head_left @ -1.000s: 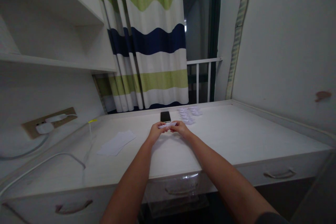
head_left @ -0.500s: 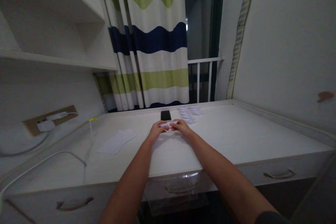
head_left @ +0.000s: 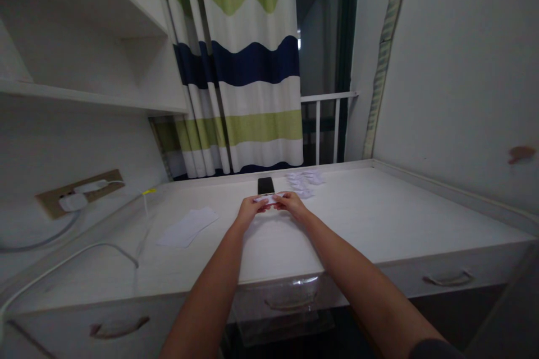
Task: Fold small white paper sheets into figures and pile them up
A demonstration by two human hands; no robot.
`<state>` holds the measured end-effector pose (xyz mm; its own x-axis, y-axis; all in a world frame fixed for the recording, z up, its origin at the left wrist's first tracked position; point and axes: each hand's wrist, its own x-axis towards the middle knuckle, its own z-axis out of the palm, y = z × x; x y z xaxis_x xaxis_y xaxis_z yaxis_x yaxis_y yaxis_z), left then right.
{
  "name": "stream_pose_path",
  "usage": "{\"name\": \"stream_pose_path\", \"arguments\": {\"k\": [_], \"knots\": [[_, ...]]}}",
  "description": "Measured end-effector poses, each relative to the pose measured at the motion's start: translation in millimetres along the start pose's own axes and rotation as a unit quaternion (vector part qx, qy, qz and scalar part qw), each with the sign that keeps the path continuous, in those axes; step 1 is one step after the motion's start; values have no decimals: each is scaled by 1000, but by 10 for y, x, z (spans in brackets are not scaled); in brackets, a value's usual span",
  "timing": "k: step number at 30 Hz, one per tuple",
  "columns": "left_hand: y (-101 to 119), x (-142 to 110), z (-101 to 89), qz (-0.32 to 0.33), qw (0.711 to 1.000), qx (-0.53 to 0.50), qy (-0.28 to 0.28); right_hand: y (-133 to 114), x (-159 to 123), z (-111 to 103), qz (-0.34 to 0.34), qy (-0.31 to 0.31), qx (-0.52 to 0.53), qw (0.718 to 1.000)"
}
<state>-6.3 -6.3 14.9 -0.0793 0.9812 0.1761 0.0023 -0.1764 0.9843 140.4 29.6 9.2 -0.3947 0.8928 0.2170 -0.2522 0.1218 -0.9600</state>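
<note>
In the head view I am watching the left hand (head_left: pixel 251 208) and right hand (head_left: pixel 292 204) working at the frame's centre, over the table (head_left: pixel 379 207). The fingers of both are pinching the narrow white paper (head_left: pixel 270 199), one hand at each end. I am judging that a fold is being pressed; the next move is probably calling for even thumb pressure along the strip. The phone (head_left: pixel 265 185) is lying just beyond, folded pieces (head_left: pixel 300 182) are sitting right of centre, and sheets (head_left: pixel 189 227) are lying lower left. Compared with half a second ago, the left thumb is resting slightly farther left, baring more paper; the sheets are staying put.
</note>
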Motion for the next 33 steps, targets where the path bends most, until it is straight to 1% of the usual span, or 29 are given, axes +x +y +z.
{"name": "stream_pose_path", "arguments": {"k": [5,9,13,17,23,26,33], "knots": [[8,-26,21,0,1000,-15,-12,5,18,-7,-17,15,-2,1000],[-1,-33,26,-13,998,-49,-25,8,28,-21,-26,23,3,999],[4,-30,20,-24,998,-59,-28,4,36,-23,-30,37,9,999],[11,-19,13,-33,998,-59,-21,-10,35,-9,-27,46,9,999],[-14,18,-3,-22,998,-54,-2,-32,14,-4,-8,50,28,998],[-17,21,-6,-19,999,-48,7,-38,11,-14,-13,54,38,998],[-9,3,6,-7,999,-48,0,-37,18,-24,-29,65,37,997]]}}
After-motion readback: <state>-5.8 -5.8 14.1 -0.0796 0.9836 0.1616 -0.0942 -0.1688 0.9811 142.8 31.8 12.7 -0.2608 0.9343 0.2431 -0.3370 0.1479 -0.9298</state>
